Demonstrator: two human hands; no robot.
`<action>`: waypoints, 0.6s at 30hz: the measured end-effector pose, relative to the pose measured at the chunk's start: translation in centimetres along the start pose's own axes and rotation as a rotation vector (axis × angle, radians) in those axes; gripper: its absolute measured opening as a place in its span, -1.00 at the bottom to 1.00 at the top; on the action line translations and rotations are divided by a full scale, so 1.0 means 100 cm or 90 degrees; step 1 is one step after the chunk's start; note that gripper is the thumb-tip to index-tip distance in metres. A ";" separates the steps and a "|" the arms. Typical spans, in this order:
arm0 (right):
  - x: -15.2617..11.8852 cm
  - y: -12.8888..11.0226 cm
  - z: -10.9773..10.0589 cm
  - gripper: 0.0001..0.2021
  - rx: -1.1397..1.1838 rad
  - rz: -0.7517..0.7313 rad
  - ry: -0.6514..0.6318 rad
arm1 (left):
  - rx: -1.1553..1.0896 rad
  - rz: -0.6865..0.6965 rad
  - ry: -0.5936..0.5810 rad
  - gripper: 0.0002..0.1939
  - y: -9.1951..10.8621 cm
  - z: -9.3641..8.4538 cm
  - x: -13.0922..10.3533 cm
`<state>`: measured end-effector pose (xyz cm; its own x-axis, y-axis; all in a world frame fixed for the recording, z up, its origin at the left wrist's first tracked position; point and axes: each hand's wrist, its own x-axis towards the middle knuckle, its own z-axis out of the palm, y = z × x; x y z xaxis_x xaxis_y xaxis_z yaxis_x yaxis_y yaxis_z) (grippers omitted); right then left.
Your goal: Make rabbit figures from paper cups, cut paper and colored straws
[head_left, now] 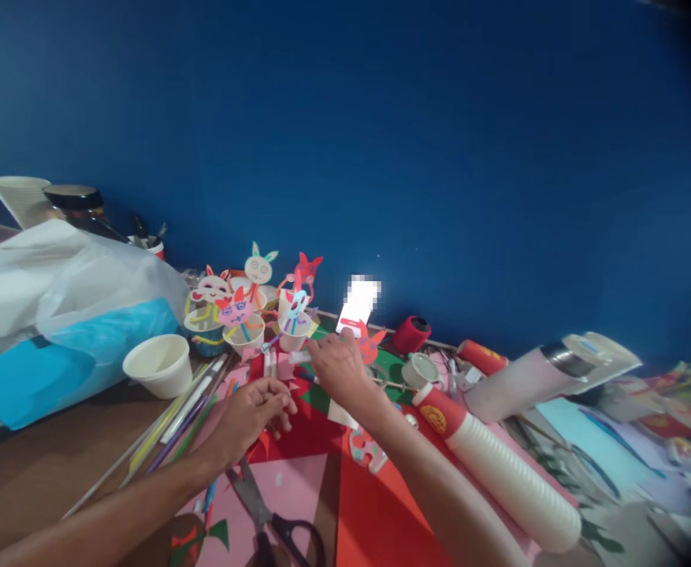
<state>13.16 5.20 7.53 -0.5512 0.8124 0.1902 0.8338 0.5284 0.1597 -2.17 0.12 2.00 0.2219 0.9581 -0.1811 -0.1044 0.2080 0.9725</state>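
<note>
My left hand (262, 409) hovers over red and pink paper, its fingers loosely curled and apart, with nothing visible in them. Below it lies a pair of black-handled scissors (262, 512), blades toward the hand. My right hand (340, 368) reaches farther out, fingers bent downward. A short white tube (301, 357) is at its fingertips; whether it is gripped is unclear. Just right of that hand is a red paper animal face (372, 346). A patterned paper cutout (367, 449) lies on the orange-red sheet (380, 512) beneath my right forearm.
Paper cups with animal-face figures (258, 268) stand at the back. Left are an empty cup (159, 366), pipe cleaners and markers (195, 402), and a plastic bag (73, 276). A lit phone (358, 303) leans near the blue wall. Right lie stacked cups (504, 472) and a bottle (510, 382).
</note>
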 end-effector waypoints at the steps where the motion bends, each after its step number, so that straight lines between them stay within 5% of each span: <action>1: -0.006 -0.002 -0.006 -0.86 0.016 -0.003 0.014 | -0.010 0.002 0.002 -0.92 0.000 0.000 0.000; 3: -0.020 -0.005 -0.015 -0.81 0.101 0.002 0.043 | -0.017 0.012 0.006 -0.91 0.002 0.002 -0.001; 7: -0.051 -0.014 -0.012 -0.69 0.784 0.090 0.061 | -0.021 -0.006 0.000 -0.88 0.000 0.004 -0.003; 10: -0.068 -0.023 0.006 -0.78 1.180 0.162 0.064 | -0.070 -0.059 -0.076 -0.88 -0.009 0.002 -0.005; 13: -0.078 -0.030 0.022 -0.77 1.331 0.199 0.122 | -0.131 -0.107 -0.135 -0.86 -0.016 0.001 -0.008; 18: -0.083 -0.033 0.029 -0.76 1.343 0.216 0.171 | -0.207 -0.122 -0.165 -0.67 -0.015 0.008 -0.013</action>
<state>15.06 -2.52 2.63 -0.2454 0.9644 0.0985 -0.4451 -0.0218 -0.8952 -1.57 -1.60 0.84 0.4981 0.8239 -0.2703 -0.3268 0.4672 0.8215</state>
